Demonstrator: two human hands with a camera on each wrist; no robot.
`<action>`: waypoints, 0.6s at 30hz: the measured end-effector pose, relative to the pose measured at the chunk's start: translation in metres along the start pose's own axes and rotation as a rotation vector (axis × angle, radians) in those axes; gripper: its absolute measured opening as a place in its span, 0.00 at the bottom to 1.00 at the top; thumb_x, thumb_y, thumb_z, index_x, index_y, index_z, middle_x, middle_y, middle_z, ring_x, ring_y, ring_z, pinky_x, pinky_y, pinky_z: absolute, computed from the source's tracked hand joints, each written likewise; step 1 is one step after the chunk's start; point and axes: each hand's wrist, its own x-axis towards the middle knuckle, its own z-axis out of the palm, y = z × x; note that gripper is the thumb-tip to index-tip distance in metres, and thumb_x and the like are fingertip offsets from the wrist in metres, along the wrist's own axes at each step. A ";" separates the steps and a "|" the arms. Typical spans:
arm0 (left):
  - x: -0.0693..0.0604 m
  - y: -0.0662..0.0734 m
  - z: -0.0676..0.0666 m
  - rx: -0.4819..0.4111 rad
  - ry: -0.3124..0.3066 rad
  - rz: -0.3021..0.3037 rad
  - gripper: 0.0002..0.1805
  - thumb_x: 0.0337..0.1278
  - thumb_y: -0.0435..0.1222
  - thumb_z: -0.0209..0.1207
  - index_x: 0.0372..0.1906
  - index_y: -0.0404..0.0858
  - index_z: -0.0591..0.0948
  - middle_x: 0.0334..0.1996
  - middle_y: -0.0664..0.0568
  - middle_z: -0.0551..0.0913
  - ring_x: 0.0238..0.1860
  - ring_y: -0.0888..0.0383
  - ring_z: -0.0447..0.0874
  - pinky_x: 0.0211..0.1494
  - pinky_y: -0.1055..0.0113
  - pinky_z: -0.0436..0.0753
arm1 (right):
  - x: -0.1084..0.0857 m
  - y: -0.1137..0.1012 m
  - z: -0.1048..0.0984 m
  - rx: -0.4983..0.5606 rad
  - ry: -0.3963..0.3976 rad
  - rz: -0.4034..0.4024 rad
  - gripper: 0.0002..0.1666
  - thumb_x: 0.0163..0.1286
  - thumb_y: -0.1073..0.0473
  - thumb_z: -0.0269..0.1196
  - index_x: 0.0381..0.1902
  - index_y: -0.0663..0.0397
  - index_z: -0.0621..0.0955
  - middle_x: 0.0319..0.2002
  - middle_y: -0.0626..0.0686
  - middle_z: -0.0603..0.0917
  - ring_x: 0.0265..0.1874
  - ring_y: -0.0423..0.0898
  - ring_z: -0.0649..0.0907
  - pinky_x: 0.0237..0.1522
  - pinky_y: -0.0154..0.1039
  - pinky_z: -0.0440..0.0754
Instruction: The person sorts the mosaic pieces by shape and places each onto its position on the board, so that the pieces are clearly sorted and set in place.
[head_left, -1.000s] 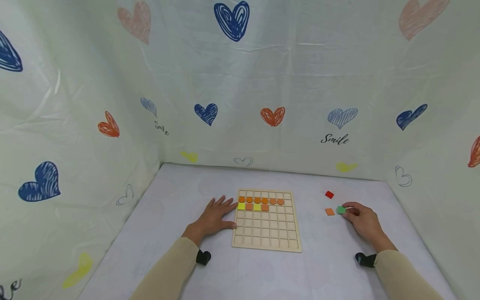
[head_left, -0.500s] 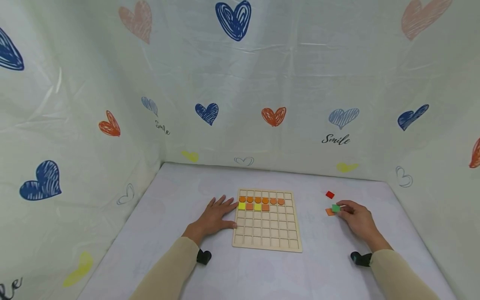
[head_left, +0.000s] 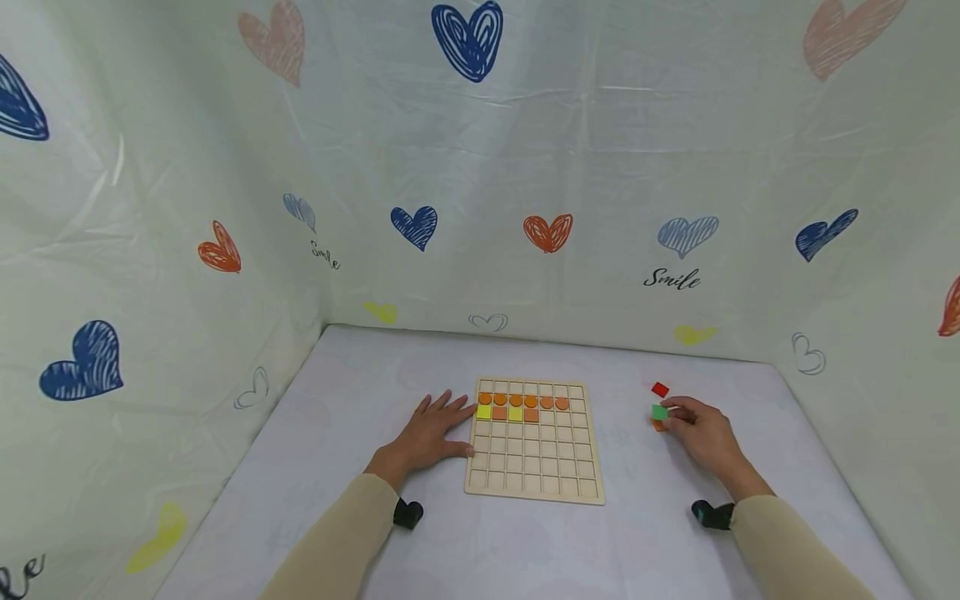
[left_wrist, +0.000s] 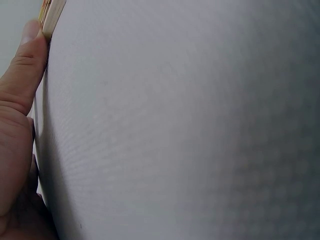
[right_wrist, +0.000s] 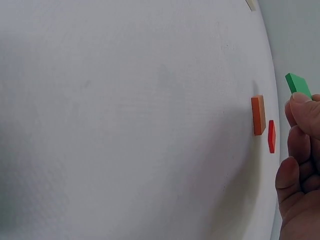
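My right hand [head_left: 703, 429] pinches a green square tile [right_wrist: 299, 85] between thumb and fingertips, held above the table. In the head view this tile partly covers an orange square tile [right_wrist: 258, 115] lying below it. A red square tile [head_left: 660, 389] lies just beyond. My left hand [head_left: 423, 437] rests with fingers spread at the left edge of a wooden grid board [head_left: 532, 462], its thumb [left_wrist: 30, 55] touching the board's side. On the board, orange round pieces [head_left: 531, 402] line one row. Beneath them sits a short row of alternating yellow squares [head_left: 515, 413] and orange squares [head_left: 499, 413].
The white table [head_left: 555, 550] meets a curtain [head_left: 480, 150] printed with hearts at its back and sides. Bare tabletop lies between the board and the loose tiles. Dark wrist cameras [head_left: 408, 514] show at both cuffs.
My right hand has moved left with the green tile, from beside the orange tile to over it. The left hand and the board stay put.
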 end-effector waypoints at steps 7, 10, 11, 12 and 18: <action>0.000 0.001 0.001 -0.001 0.003 0.002 0.47 0.59 0.62 0.69 0.81 0.53 0.69 0.83 0.53 0.64 0.86 0.44 0.48 0.88 0.42 0.43 | 0.003 -0.005 0.006 0.015 -0.007 0.004 0.17 0.76 0.64 0.64 0.61 0.58 0.83 0.50 0.63 0.87 0.48 0.56 0.82 0.38 0.27 0.81; 0.000 0.001 0.001 -0.001 0.002 0.003 0.47 0.59 0.62 0.69 0.81 0.53 0.69 0.83 0.53 0.64 0.86 0.44 0.48 0.88 0.42 0.43 | 0.003 -0.009 0.007 0.011 -0.002 -0.009 0.17 0.76 0.64 0.65 0.60 0.58 0.84 0.48 0.62 0.87 0.46 0.55 0.81 0.37 0.27 0.81; 0.000 0.001 0.001 0.000 0.002 0.004 0.47 0.59 0.62 0.69 0.81 0.53 0.69 0.83 0.53 0.64 0.86 0.44 0.49 0.88 0.41 0.43 | 0.003 -0.010 0.007 0.009 -0.002 -0.013 0.17 0.76 0.64 0.65 0.60 0.58 0.84 0.48 0.62 0.87 0.46 0.54 0.81 0.37 0.28 0.81; 0.000 0.001 0.001 0.000 0.002 0.004 0.47 0.59 0.62 0.69 0.81 0.53 0.69 0.83 0.53 0.64 0.86 0.44 0.49 0.88 0.42 0.43 | 0.004 -0.011 0.008 0.006 0.001 -0.016 0.17 0.76 0.64 0.65 0.60 0.58 0.84 0.47 0.61 0.87 0.45 0.54 0.81 0.37 0.28 0.81; -0.001 0.002 -0.002 0.011 -0.004 0.009 0.47 0.60 0.62 0.69 0.81 0.52 0.68 0.83 0.52 0.63 0.86 0.44 0.48 0.88 0.42 0.43 | 0.006 -0.019 0.011 0.027 -0.007 -0.007 0.17 0.75 0.65 0.66 0.60 0.58 0.84 0.47 0.60 0.87 0.44 0.52 0.81 0.36 0.27 0.82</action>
